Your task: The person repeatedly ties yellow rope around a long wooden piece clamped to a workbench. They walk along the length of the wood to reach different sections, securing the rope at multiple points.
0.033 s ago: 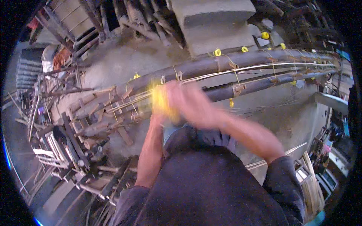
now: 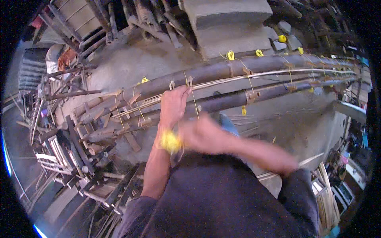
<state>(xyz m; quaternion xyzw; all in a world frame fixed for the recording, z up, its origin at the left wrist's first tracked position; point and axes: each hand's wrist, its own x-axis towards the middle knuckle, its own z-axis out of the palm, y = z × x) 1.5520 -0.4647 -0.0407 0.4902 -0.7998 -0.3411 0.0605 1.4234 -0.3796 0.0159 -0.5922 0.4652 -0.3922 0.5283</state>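
Two hands worked at tying; the left hand pressed, fingers curled, on thin strips along the bamboo poles; the right hand, blurred, grip unclear, reached yellow string; next likely needed a tight knot.

**Materials and finishes: bamboo frame and surroundings**

- Bamboo poles: long, dark grey-brown, matt, weathered skin with visible nodes.
- Split strips: thin, pale straw-coloured cane, smooth, faint sheen.
- Yellow ties: bright plastic-looking cord, slightly glossy, knotted around the poles.
- Yellow bundle: same bright material, blurred, at the left hand's wrist.
- Concrete block: grey, rough, matt.
- Ground: grey, dusty, coarse.
- Offcuts: short wood and bamboo pieces, dull, rough-ended.
- Sleeves: dark cloth, matt, soft weave.
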